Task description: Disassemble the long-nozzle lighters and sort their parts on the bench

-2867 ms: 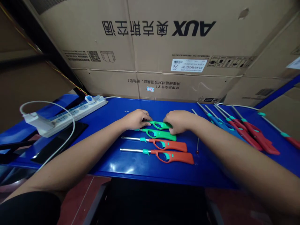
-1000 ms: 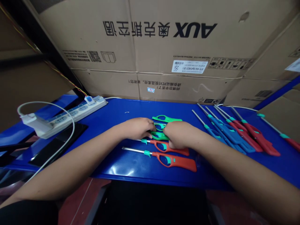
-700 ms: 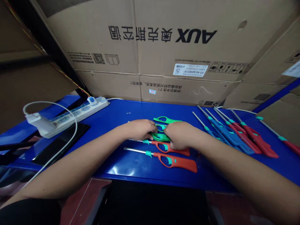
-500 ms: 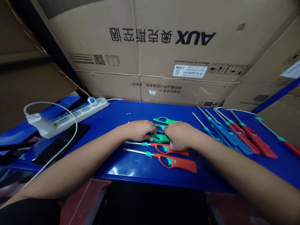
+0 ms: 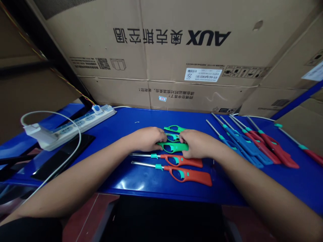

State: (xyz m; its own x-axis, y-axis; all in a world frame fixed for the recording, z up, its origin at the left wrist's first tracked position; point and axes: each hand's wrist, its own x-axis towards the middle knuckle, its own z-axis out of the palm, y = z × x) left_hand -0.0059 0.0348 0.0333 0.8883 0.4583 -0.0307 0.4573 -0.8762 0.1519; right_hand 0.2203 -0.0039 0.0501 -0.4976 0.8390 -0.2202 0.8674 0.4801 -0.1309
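On the blue table (image 5: 141, 181) lie three green long-nosed lighters in a row. My left hand (image 5: 147, 138) is closed over the nozzle end of the nearest green lighter (image 5: 174, 147). My right hand (image 5: 195, 143) grips the same lighter's handle end. Behind it lie two more green lighters (image 5: 174, 128), partly hidden by my fingers. In front of my hands two orange lighters (image 5: 186, 174) lie parallel, with their metal nozzles pointing left.
Several blue and red lighters (image 5: 248, 143) lie fanned out at the right. A white power strip (image 5: 75, 122) with its cable and a black phone (image 5: 63, 153) sit at the left. Large cardboard boxes (image 5: 176, 53) stand behind the table.
A third green lighter has joined the row since the earliest frame. My hands have shifted to the nearest green lighter and straightened it a little; the view has swayed slightly.
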